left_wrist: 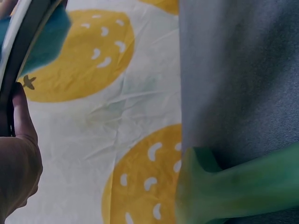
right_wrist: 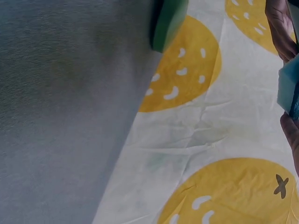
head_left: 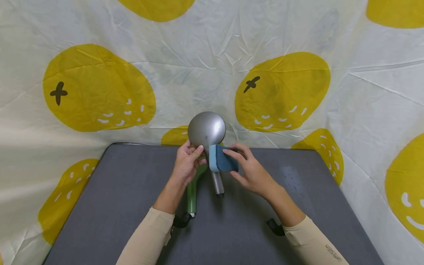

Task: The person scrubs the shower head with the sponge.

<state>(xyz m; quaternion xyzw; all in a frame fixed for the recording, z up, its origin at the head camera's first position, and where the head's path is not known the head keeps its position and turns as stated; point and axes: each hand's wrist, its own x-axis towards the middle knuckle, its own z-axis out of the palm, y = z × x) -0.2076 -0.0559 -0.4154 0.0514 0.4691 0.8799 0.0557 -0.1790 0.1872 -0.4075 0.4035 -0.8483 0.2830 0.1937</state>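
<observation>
My left hand holds a silver shower head near its neck, thumb on the near side. Its round face stands up toward the curtain, and the handle slants down over the table. A blue two-tone sponge is pinched between the thumb and fingers of my right hand. Its light edge lies against the upper handle and covers part of it. Beneath my left hand there is a green shower head, its upper end partly hidden; the left wrist view shows its green body at lower right.
A dark grey table spreads below both hands. Behind it and at the sides hangs a white curtain with yellow fruit prints. Damp-looking spots mark the tabletop at right. Dark straps sit at both wrists.
</observation>
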